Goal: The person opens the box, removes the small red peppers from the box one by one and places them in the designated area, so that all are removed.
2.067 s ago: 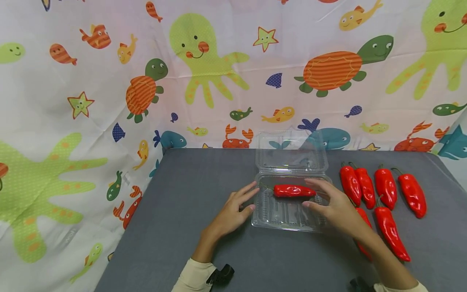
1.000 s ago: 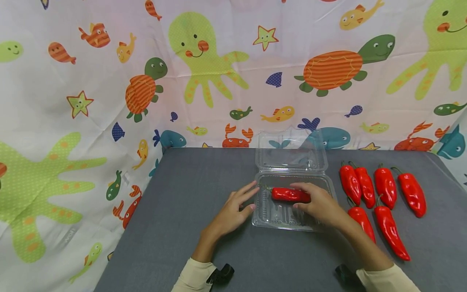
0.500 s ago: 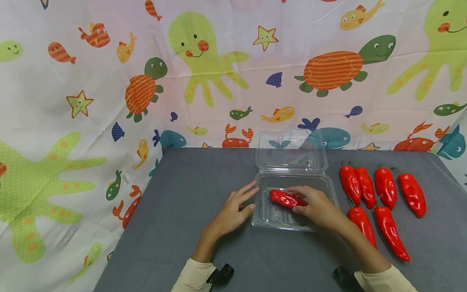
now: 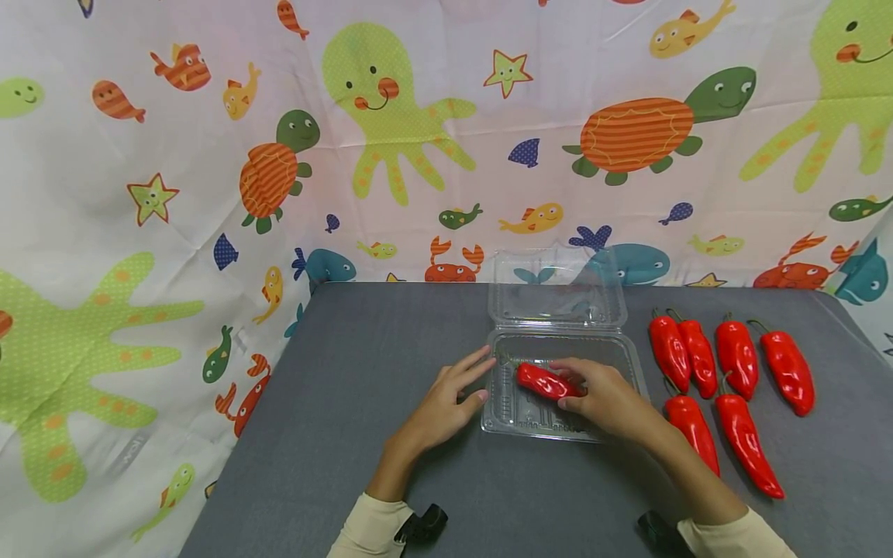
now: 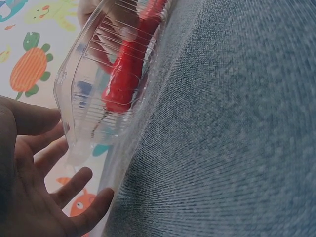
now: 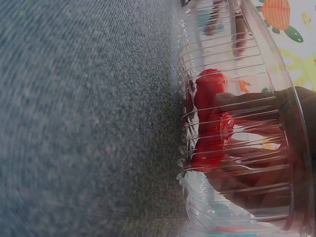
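A glossy red chili pepper (image 4: 544,381) lies slanted in the base of a clear plastic clamshell box (image 4: 515,423), its stem end toward the left wall. My right hand (image 4: 608,399) reaches over the box's right side and pinches the pepper's right end between thumb and fingers. That tip is partly hidden by the hand. Through the ribbed wall in the right wrist view, the thumb rests against the pepper (image 6: 210,118). My left hand (image 4: 444,407) is beside the box's left edge with fingers spread and relaxed; in the left wrist view its fingertips touch the rim or come very near it.
The box's lid (image 4: 558,291) stands raised at the back, against the printed curtain (image 4: 418,93). Several more red peppers (image 4: 737,360) lie on the grey tabletop (image 4: 349,387) to the right; one (image 4: 692,430) is close to my right forearm.
The right hand has moved left into the box and closed on the pepper. The pepper has shifted slightly left and turned, its right end now nearer me. The left hand has stayed put.
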Motion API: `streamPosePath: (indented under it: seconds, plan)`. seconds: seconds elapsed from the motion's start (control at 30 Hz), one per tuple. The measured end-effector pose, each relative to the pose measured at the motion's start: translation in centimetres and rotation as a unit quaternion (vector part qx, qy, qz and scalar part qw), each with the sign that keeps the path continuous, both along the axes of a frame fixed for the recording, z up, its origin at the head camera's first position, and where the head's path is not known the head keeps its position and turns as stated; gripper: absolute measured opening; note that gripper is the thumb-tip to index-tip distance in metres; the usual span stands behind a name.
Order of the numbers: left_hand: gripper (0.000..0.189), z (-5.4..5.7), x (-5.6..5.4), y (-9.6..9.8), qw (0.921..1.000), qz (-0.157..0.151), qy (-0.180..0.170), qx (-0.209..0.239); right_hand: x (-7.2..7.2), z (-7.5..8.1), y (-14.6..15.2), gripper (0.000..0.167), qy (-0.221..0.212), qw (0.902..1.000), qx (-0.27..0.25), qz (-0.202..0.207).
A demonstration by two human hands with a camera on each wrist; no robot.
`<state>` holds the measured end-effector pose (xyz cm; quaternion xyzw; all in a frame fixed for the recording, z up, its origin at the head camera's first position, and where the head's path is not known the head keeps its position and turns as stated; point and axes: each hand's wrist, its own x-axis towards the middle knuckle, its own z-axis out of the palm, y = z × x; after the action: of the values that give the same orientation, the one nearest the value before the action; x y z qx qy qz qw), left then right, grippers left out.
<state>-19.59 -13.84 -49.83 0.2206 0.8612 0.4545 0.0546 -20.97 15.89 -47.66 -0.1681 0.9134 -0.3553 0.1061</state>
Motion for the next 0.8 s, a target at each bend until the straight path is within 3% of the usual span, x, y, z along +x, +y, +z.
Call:
streamPosePath:
  seconds: [0.5,0.8]
  plan:
    - [0.056,-0.2,-0.1,-0.1,0.9999,0.0,0.004,-0.011,0.9,0.3,0.2,0.062,0.048,0.9987,-0.011,-0.01]
    - [0.055,0.1,0.0,0.0,1.0,0.0,0.005,-0.008,1.8,1.3,0.6,0.064,0.036,0.9983,-0.025,-0.037]
